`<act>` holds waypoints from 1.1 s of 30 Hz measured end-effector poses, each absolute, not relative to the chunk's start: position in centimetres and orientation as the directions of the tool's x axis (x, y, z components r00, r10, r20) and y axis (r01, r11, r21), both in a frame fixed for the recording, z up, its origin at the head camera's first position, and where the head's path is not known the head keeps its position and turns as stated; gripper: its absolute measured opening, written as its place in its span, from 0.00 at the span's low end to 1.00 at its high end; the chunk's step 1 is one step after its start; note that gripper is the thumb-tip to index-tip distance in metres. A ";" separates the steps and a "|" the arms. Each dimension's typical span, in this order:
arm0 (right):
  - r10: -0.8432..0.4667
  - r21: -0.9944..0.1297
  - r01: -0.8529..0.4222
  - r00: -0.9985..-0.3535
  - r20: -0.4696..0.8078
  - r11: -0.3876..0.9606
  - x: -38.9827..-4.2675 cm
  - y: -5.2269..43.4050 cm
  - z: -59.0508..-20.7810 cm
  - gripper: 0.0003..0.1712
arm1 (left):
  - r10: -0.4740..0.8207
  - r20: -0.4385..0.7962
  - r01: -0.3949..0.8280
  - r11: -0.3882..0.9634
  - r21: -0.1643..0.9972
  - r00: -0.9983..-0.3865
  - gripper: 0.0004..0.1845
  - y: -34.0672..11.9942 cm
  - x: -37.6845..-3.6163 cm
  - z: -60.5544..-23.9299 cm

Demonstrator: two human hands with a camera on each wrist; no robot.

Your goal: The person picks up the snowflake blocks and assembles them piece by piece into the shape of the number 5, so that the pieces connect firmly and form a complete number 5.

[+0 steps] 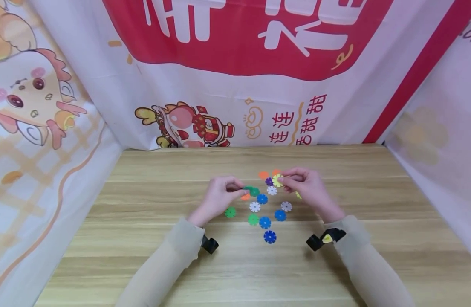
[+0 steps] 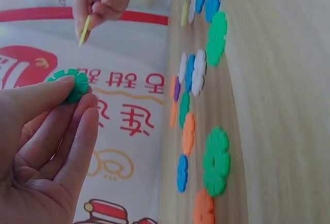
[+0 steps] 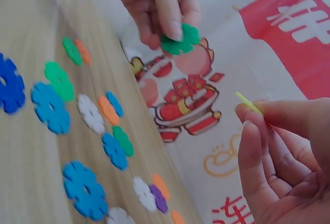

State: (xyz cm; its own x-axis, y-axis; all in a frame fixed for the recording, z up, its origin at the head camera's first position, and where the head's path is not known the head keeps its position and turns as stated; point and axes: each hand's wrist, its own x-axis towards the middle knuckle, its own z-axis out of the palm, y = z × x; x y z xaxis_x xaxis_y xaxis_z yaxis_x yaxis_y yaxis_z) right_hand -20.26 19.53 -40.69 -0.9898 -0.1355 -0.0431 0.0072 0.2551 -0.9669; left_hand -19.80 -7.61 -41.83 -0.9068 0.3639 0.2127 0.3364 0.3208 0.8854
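Observation:
My left hand [image 1: 217, 198] pinches a green snowflake disc [image 2: 80, 85] between thumb and fingertips, and its notched rim sticks out past them. On the other side, my right hand [image 1: 309, 188] pinches a yellow snowflake disc [image 1: 277, 181], seen edge-on in both wrist views. Both discs are held up off the table, apart from each other. Below and between the hands lie loose snowflake discs: a dark blue disc [image 1: 270, 237] nearest me, a light green disc [image 1: 253, 219], a white disc [image 1: 255, 207] and several more in blue, orange and purple.
The discs lie flat on a wood-grain table [image 1: 143, 256]. Behind it hangs a white cloth [image 1: 124, 98] with red print and cartoon figures, and printed cloth also flanks both sides. A black wrist camera [image 1: 210, 245] sits on the left wrist, another camera [image 1: 315, 242] on the right.

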 end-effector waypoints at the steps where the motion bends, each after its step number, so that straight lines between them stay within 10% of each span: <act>1: -0.147 -0.970 0.005 -0.988 -0.042 0.242 -20.1 19.2 -40.7 0.21 | 0.363 0.216 0.337 0.312 0.888 -0.906 0.03 -7.5 -19.6 -41.7; 33: -0.171 -0.994 0.041 -0.984 -0.057 0.098 -16.9 15.6 -41.1 0.15 | 0.401 0.441 0.560 0.251 0.790 -0.803 0.05 -5.9 -17.7 -41.7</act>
State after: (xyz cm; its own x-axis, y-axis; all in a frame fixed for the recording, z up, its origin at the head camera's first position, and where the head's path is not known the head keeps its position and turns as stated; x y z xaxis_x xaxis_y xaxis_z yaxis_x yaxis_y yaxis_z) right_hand -16.90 15.63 -41.08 -0.9836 -0.1709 -0.0572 0.0408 0.0977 -0.9944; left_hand -17.70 -5.89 -41.73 -0.8028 0.4008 0.4414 0.5597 0.2514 0.7896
